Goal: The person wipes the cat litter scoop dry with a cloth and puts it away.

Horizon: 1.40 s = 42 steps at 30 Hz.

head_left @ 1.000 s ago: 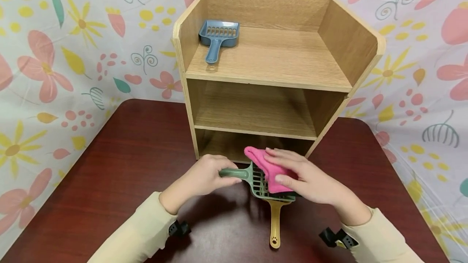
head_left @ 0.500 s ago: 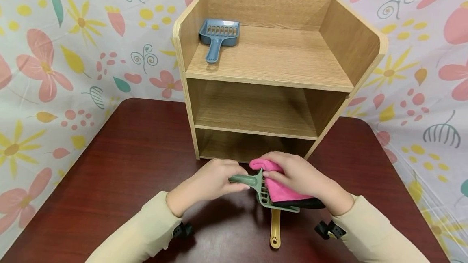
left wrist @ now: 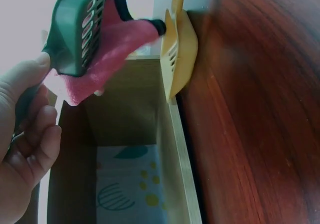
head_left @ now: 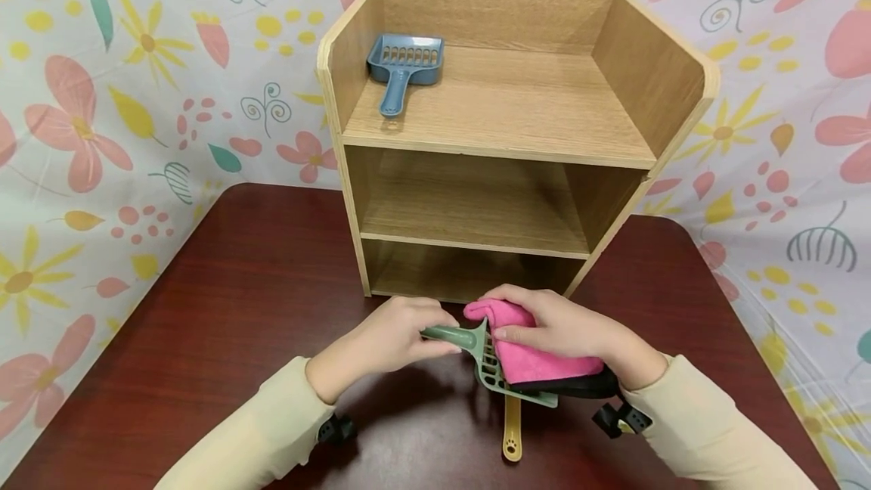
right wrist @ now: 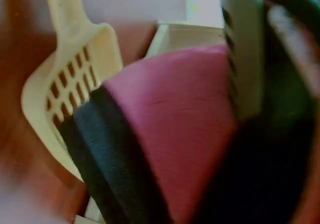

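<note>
My left hand (head_left: 391,335) grips the handle of a green slotted litter scoop (head_left: 481,358), held above the table. A pink cloth (head_left: 537,366) with a black edge is in my right hand (head_left: 568,327), laid against the scoop's slotted head and covering much of it. In the left wrist view the pink cloth (left wrist: 107,51) shows behind the green scoop (left wrist: 65,28). Below lies a yellow litter scoop (head_left: 512,429), its head mostly hidden in the head view; in the right wrist view its slotted yellow head (right wrist: 37,96) is seen beside the cloth.
A wooden shelf unit (head_left: 497,153) stands on the dark red table (head_left: 224,308) behind my hands. On its top level, at the left, rests a blue litter scoop (head_left: 408,59). A flower-patterned curtain (head_left: 163,97) hangs behind the table.
My right hand has moved down over the cloth and grips it closer, and the black edge now hangs lower right. The left hand and green scoop have shifted slightly right.
</note>
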Available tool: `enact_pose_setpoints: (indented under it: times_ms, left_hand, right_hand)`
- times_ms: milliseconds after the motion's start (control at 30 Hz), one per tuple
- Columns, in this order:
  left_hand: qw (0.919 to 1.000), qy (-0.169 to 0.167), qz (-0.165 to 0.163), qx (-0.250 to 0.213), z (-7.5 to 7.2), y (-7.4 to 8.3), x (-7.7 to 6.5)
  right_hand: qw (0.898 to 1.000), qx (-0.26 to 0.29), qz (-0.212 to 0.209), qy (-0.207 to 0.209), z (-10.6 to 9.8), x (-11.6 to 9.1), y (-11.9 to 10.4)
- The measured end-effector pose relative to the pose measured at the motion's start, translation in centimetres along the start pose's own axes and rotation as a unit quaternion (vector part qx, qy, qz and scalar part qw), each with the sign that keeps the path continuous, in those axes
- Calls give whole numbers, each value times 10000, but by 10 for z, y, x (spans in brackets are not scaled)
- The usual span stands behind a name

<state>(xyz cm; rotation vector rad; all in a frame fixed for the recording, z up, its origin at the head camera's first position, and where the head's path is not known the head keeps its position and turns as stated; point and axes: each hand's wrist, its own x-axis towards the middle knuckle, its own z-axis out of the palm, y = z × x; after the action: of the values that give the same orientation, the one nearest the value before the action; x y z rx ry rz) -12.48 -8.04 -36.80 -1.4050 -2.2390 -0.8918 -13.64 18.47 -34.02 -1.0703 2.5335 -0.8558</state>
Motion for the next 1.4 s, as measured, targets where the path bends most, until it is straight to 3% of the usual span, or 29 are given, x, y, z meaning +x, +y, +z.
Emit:
enact_pose_setpoints:
  times_ms: [300, 567, 800, 933, 1167, 1400]
  left_hand:
    - [9998, 66, -119, -127, 2, -5, -5]
    - [9995, 96, -291, -10, -2, -8, -12]
    - [9967, -166, -640, 466, -6, -10, -18]
    - [9969, -139, -683, 371, -7, -12, -20]
    - [9984, -58, -558, -119, -7, -9, -14]
    - [9960, -253, -581, -625, -3, -3, -5]
  right_hand:
    - [9951, -816, 178, 539, 1, -1, -1]
    - [9935, -772, 507, 665, -2, -12, 5]
    - [9929, -708, 731, 612, -9, -20, 13]
    - [9928, -561, 817, 673, -12, -20, 14]
    - [9961, -513, 457, 545, -13, -11, 8]
    - [9998, -70, 13, 171, -9, -2, -2]
